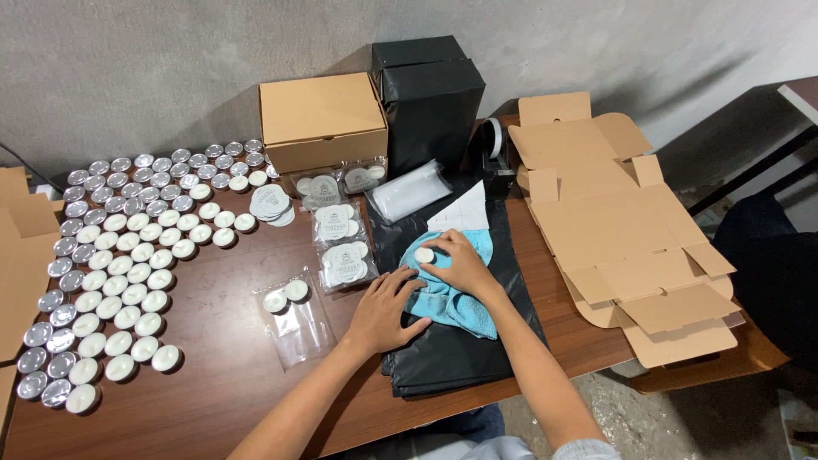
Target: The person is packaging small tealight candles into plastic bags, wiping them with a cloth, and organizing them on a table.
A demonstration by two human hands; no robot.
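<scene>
My right hand [460,264] presses a small white tealight candle [423,255] against a light blue cloth [452,302]. The cloth lies on a stack of black plastic bags [460,349] at the table's front. My left hand [383,311] rests flat beside it, fingertips touching the cloth's left edge. A clear plastic pouch [294,319] holding two tealights lies just left of my left hand. Filled clear pouches [343,243] with round labels lie behind it.
Several rows of tealights [119,264] cover the left of the brown table [213,392]. A closed cardboard box [322,119], a black box [430,102] and a tape dispenser [494,149] stand at the back. Flattened cardboard boxes [622,230] lie at the right.
</scene>
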